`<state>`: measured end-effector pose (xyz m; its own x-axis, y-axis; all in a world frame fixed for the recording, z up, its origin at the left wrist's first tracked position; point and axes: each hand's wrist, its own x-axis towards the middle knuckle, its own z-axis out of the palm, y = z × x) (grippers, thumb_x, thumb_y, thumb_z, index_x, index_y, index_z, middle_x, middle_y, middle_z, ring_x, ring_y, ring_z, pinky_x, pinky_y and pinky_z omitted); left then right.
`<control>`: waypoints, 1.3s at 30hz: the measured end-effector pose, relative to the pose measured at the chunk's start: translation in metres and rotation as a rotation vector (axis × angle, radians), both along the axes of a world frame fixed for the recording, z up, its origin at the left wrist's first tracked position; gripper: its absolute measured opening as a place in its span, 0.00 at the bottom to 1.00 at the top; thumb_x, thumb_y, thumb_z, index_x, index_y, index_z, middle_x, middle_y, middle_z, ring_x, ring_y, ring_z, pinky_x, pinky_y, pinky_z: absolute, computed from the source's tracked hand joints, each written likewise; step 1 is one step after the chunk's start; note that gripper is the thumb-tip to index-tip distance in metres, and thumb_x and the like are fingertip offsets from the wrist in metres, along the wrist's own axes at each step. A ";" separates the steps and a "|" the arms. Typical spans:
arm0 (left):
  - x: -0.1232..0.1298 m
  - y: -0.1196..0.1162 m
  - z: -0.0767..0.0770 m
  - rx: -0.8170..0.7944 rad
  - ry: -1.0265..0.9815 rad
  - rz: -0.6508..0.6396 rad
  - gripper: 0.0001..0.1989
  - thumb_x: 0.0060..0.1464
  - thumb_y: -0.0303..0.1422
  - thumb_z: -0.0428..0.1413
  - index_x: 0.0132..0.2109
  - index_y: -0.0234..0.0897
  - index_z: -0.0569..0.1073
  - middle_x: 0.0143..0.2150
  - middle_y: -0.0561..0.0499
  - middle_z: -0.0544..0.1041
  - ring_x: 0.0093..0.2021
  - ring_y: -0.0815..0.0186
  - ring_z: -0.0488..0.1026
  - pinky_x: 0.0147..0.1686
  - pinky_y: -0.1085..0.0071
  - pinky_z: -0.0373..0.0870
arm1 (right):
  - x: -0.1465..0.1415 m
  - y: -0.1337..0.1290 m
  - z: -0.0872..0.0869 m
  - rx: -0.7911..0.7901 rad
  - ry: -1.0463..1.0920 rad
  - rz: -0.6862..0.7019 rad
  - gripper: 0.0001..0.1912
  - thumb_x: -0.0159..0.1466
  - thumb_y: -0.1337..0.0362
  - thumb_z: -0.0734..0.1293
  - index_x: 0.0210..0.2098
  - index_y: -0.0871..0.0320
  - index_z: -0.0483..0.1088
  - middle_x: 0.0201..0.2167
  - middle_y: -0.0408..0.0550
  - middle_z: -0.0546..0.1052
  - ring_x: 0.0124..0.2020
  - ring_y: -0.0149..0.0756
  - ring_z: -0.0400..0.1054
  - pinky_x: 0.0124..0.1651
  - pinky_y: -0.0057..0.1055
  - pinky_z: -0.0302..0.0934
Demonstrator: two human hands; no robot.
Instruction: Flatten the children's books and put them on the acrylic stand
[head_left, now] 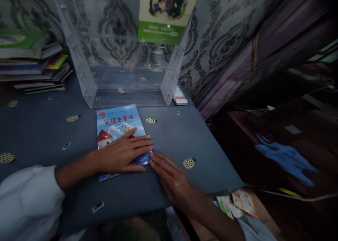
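Your pale left sleeve [29, 202] leads to your left hand [118, 154], flat with fingers slightly apart over the blue book [118, 116] on the desk [213, 153], before the clear rack [85, 80]. Your right hand [173, 175] meets its right edge (whether that grip pinches, I can't tell). You seem to be steadying it; lifting would call for fingers beneath.

Dim, cool light is covering the bench [169, 135] while the far right is sinking into near-black. Faint glints are catching on the clear stand [86, 86]. The book [118, 118] is showing legibly, the stack of books [26, 65] is smearing at left, the curtain [237, 73] is stretching toward a dark corner, and pixelation is masking a patch beside the stand.
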<state>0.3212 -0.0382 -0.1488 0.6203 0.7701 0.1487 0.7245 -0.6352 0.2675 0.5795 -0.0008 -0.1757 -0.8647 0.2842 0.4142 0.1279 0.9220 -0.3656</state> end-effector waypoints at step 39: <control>-0.013 -0.007 -0.006 0.061 0.159 0.525 0.30 0.72 0.46 0.41 0.68 0.29 0.62 0.71 0.38 0.63 0.72 0.51 0.57 0.67 0.44 0.54 | -0.067 0.087 -0.012 0.011 0.005 0.200 0.26 0.70 0.75 0.56 0.66 0.60 0.63 0.64 0.59 0.70 0.68 0.41 0.61 0.68 0.47 0.62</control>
